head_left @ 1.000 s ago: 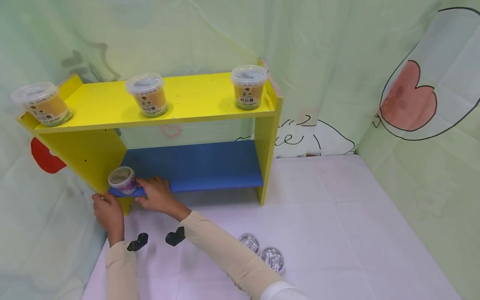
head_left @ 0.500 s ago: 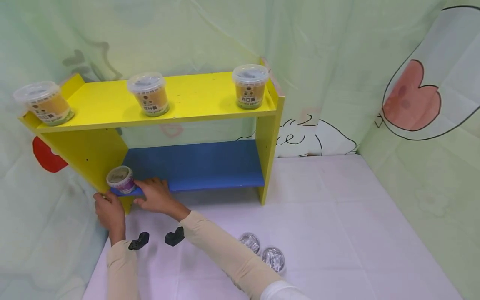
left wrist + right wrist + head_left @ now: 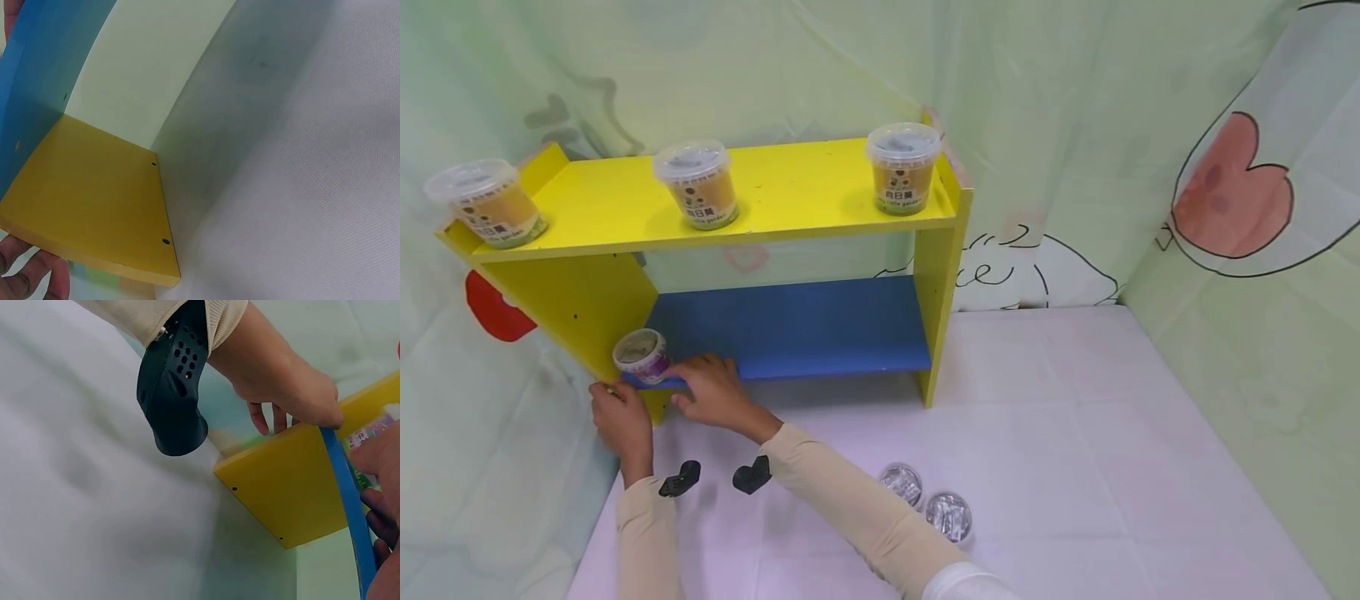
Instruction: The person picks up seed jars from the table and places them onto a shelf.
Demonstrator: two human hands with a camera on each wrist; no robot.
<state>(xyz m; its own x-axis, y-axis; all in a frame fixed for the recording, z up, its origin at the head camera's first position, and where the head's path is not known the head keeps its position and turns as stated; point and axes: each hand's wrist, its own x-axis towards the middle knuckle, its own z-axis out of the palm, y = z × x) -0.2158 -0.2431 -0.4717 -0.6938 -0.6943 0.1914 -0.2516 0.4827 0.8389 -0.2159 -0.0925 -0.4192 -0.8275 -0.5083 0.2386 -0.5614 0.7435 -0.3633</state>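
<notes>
A small lidded cup (image 3: 642, 354) with a purple label stands at the left front corner of the blue shelf board (image 3: 797, 329). My right hand (image 3: 715, 392) is at the board's front edge, right beside the cup, with a fingertip against the cup's side. Some of its fingers lie over the board in the right wrist view. My left hand (image 3: 622, 421) grips the front edge of the yellow side panel (image 3: 94, 194), just below the cup. In the right wrist view the left fingers (image 3: 275, 419) wrap round that panel's outer side.
Several clear-lidded tubs stand on the yellow top board: one at left (image 3: 493, 208), one in the middle (image 3: 700, 187) and one at right (image 3: 902, 171). Two silver-topped cups, one farther back (image 3: 901, 483) and one nearer (image 3: 949, 517), stand on the white-covered table (image 3: 1075, 467). Patterned curtains hang around.
The cup has slid slightly left, closer to the yellow side panel, with my right hand following beside it. My left hand stays on the panel. The view has shifted a little.
</notes>
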